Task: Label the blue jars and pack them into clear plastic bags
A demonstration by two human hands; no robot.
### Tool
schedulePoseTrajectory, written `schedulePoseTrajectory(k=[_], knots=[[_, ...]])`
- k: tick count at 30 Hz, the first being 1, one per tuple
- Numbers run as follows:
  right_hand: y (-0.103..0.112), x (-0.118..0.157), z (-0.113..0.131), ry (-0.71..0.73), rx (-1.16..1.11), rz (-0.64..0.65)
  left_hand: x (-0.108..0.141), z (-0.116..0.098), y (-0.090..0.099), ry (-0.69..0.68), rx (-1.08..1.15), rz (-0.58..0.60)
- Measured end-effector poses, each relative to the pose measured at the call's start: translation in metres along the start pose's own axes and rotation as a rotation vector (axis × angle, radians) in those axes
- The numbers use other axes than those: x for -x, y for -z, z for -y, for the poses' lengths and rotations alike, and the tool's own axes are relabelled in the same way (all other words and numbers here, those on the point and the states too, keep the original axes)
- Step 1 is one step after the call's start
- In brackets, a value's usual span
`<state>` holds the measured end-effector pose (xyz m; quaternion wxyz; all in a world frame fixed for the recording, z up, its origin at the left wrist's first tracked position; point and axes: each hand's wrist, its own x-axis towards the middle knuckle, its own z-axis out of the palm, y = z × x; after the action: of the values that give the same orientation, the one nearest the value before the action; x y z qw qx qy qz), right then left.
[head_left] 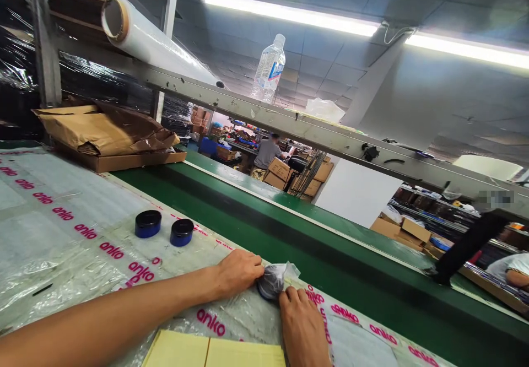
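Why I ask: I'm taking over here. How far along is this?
Done: one dark round item is in clear film. In hand: the left hand and right hand are gripping it. Still left: two dark blue round containers stand unwrapped on the printed plastic sheet.

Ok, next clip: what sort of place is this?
Probably a packing line in a factory or warehouse: there's a green conveyor belt, a roll of stretch film overhead, and stacked cardboard boxes beyond.

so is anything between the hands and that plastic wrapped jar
Nothing visible does: the left hand and the right hand are both against the plastic-wrapped jar, with only its own clear plastic between them and it.
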<state>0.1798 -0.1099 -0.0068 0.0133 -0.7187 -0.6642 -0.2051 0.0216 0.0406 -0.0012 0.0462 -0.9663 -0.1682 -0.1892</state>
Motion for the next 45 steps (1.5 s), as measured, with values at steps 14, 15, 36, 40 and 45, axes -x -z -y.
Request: schedulePoseTrajectory(k=[14,15,36,40,45], knots=[[0.007,-0.018,-0.010,-0.139,0.061,-0.012,-0.004,-0.004,0.002,0.089,0.033,-0.052],[0.006,-0.020,-0.010,-0.137,0.063,-0.008,-0.005,-0.005,0.003,0.085,0.024,-0.038],[0.005,-0.027,-0.011,-0.122,0.020,0.085,-0.022,-0.006,0.007,0.051,0.034,0.092],[0.001,-0.022,-0.019,-0.202,-0.080,0.070,-0.010,-0.007,0.021,0.069,0.107,0.088],[-0.021,-0.009,-0.025,-0.270,-0.324,-0.038,0.002,-0.008,0.024,0.184,0.265,0.023]])
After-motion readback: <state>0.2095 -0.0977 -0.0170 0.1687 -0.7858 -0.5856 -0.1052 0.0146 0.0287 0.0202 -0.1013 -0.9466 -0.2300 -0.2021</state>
